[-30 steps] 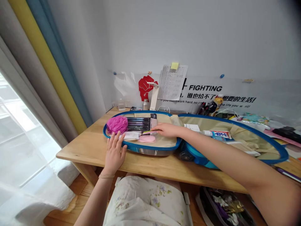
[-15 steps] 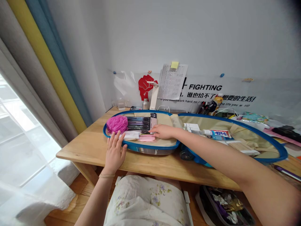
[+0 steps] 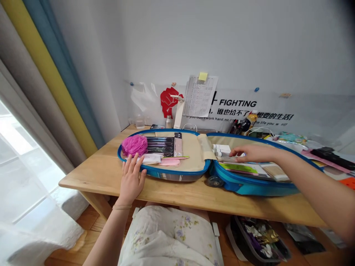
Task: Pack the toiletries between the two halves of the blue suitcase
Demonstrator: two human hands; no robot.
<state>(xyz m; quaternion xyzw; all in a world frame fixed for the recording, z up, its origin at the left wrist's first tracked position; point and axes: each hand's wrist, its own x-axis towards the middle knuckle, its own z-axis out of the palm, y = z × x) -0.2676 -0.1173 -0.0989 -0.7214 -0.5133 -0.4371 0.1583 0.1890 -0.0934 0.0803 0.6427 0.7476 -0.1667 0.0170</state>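
Observation:
An opened blue suitcase [image 3: 177, 173] lies on the wooden desk, both halves spread flat. My left hand [image 3: 131, 183] rests at the near rim of its left half, fingers spread and holding nothing. Close by are a pink bath puff [image 3: 135, 145], a white packet [image 3: 151, 158] and a flat pink item [image 3: 170, 162]. Behind these lies a pack of dark toothbrushes [image 3: 160, 146]. Over the right half, my right hand [image 3: 253, 153] reaches down with its fingers apart, beside small white-capped bottles [image 3: 219, 152]. The palm partly hides what lies beneath.
A green-and-white packet [image 3: 240, 168] and a beige bundle [image 3: 275, 172] lie in the right half. A suitcase wheel [image 3: 215, 181] juts toward the desk's front edge. Behind stand a lamp [image 3: 179, 112] and a yellow-capped bottle [image 3: 251, 120]. A bin [image 3: 260, 240] stands below.
My right hand has moved right, from the pink item in the left half to the bottles in the right half. My left hand stays at the rim.

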